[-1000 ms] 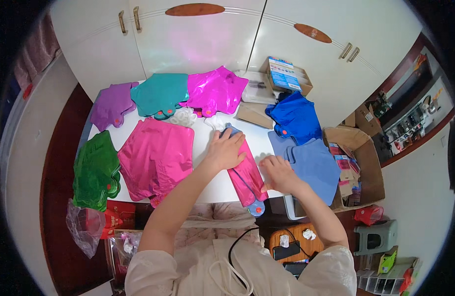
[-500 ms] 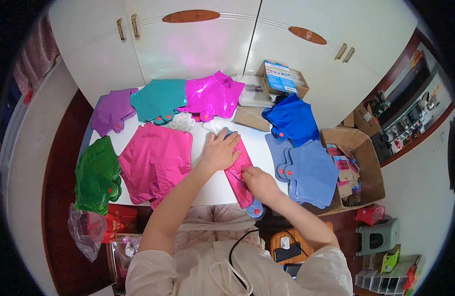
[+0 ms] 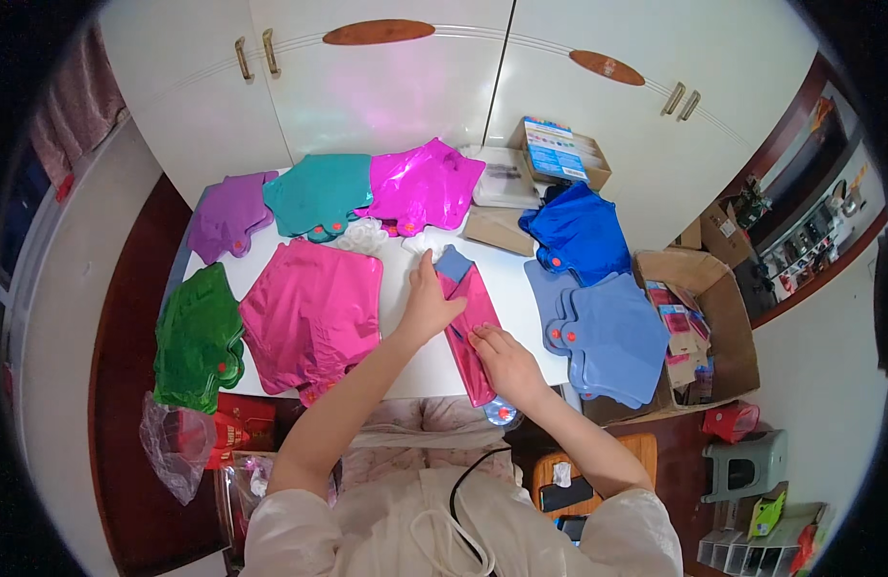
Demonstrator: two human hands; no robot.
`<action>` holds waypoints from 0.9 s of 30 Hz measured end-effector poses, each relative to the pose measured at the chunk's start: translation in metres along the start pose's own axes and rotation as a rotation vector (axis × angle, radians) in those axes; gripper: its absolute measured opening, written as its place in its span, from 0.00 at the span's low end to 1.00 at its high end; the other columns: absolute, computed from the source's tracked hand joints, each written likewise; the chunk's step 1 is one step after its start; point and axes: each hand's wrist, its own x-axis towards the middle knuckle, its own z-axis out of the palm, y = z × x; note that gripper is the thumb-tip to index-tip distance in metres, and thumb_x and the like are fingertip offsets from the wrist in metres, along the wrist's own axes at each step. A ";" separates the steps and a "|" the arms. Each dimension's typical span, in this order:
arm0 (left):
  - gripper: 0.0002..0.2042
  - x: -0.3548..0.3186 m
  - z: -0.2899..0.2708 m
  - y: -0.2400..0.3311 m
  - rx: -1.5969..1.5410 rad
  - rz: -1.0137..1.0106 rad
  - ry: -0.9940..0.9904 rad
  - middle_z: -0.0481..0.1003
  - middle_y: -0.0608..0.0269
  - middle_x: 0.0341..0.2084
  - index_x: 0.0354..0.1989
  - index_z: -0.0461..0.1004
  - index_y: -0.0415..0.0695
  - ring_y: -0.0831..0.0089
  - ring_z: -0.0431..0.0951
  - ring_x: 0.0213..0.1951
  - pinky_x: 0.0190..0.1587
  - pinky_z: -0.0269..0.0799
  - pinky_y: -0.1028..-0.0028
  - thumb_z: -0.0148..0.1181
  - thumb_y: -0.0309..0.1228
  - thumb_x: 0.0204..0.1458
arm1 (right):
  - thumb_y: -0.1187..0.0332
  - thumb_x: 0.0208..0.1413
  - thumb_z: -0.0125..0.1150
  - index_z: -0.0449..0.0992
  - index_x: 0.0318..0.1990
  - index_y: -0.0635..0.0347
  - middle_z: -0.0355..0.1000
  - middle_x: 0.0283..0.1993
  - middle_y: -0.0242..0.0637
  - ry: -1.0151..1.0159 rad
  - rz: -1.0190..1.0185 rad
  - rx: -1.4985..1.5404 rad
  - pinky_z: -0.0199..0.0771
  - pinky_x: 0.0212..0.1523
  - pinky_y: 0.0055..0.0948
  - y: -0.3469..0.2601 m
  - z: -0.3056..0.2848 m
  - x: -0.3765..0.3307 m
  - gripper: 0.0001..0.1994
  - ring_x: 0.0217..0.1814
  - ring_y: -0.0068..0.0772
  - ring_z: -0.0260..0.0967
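A pink foil balloon [image 3: 475, 306], folded into a long narrow strip, lies slantwise on the white table in front of me. A blue-grey end [image 3: 454, 262] shows at its far tip, and a blue-grey tab with a red dot [image 3: 500, 412] sticks out past the near table edge. My left hand [image 3: 431, 300] is along the strip's left edge, thumb apart from the fingers and reaching toward the foil. On the strip's lower half rests my right hand [image 3: 509, 365], its fingers laid over the foil.
Flat foil balloons surround the strip: pink [image 3: 314, 313], green [image 3: 199, 337], purple [image 3: 230, 216], teal [image 3: 319, 195], magenta [image 3: 430, 188], dark blue [image 3: 579, 234] and blue-grey [image 3: 617, 337]. An open cardboard box [image 3: 737, 332] with packets stands at the right; white cupboards [image 3: 386, 91] rise behind.
My left hand has slid off the top of the strip to its left edge, uncovering the blue-grey far end. My right hand's fingers have straightened and moved slightly up the foil.
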 end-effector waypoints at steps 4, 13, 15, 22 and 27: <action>0.39 -0.015 0.002 -0.003 0.044 0.055 -0.067 0.70 0.36 0.41 0.58 0.54 0.33 0.42 0.72 0.41 0.49 0.69 0.60 0.66 0.33 0.36 | 0.73 0.48 0.49 0.70 0.51 0.67 0.68 0.53 0.45 -0.009 -0.004 -0.003 0.63 0.59 0.32 0.000 -0.001 0.000 0.20 0.59 0.41 0.63; 0.19 -0.005 -0.027 0.007 0.433 0.110 -0.300 0.73 0.52 0.18 0.16 0.71 0.40 0.55 0.75 0.25 0.30 0.68 0.60 0.70 0.44 0.31 | 0.74 0.48 0.52 0.71 0.50 0.65 0.69 0.52 0.44 0.040 -0.094 -0.068 0.67 0.57 0.32 0.013 0.000 0.016 0.18 0.57 0.41 0.65; 0.20 -0.004 -0.022 -0.002 0.424 0.165 -0.213 0.72 0.54 0.15 0.15 0.70 0.41 0.57 0.73 0.22 0.26 0.66 0.61 0.71 0.44 0.32 | 0.73 0.48 0.51 0.71 0.49 0.64 0.69 0.52 0.43 0.066 -0.104 -0.074 0.67 0.56 0.32 0.017 0.005 0.020 0.18 0.57 0.41 0.66; 0.14 0.004 -0.016 -0.015 0.336 0.127 -0.206 0.74 0.61 0.19 0.20 0.74 0.44 0.58 0.73 0.34 0.39 0.61 0.56 0.67 0.42 0.35 | 0.73 0.46 0.52 0.73 0.47 0.65 0.71 0.45 0.41 0.058 -0.090 -0.023 0.69 0.51 0.31 0.020 0.010 0.028 0.18 0.50 0.39 0.68; 0.15 -0.002 -0.016 -0.011 0.382 0.149 -0.196 0.75 0.60 0.21 0.21 0.74 0.44 0.58 0.72 0.36 0.38 0.60 0.56 0.67 0.43 0.36 | 0.74 0.46 0.58 0.74 0.46 0.62 0.70 0.43 0.41 0.124 -0.089 0.086 0.72 0.47 0.32 0.018 0.006 0.018 0.16 0.47 0.40 0.69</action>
